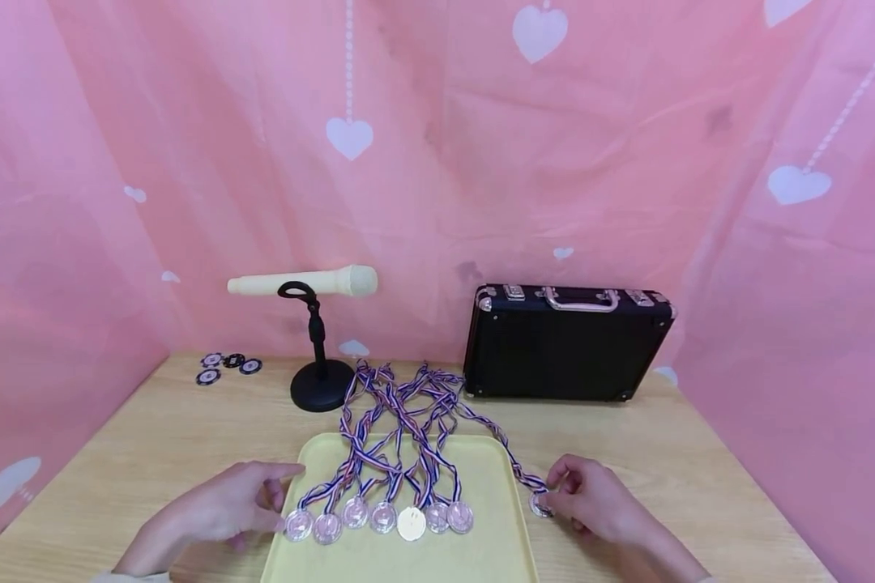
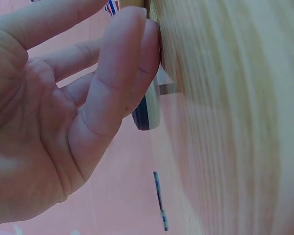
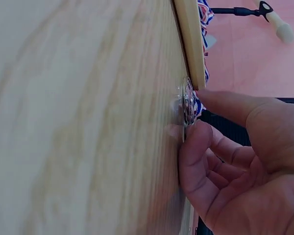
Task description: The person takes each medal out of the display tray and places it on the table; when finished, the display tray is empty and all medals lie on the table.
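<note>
A cream tray (image 1: pixel 401 563) lies on the table, with several medals on it, among them a gold-coloured medal (image 1: pixel 411 524). Their striped ribbons (image 1: pixel 394 405) run back in a tangle over the tray's far rim. My left hand (image 1: pixel 222 504) is at the tray's left edge, index finger stretched out and other fingers loosely bent; in the left wrist view (image 2: pixel 54 107) the palm shows no object. Just right of the tray, my right hand (image 1: pixel 598 498) pinches a silver-coloured medal (image 3: pixel 188 100) low at the tabletop, its ribbon trailing back to the tangle.
Behind the tray stand a black case (image 1: pixel 569 348) with a silver handle and a black microphone stand (image 1: pixel 322 385) bearing a cream microphone (image 1: pixel 302 282). Several poker chips (image 1: pixel 208 376) lie at the back left. A pink curtain (image 1: pixel 437 202) encloses the wooden table (image 1: pixel 671 478).
</note>
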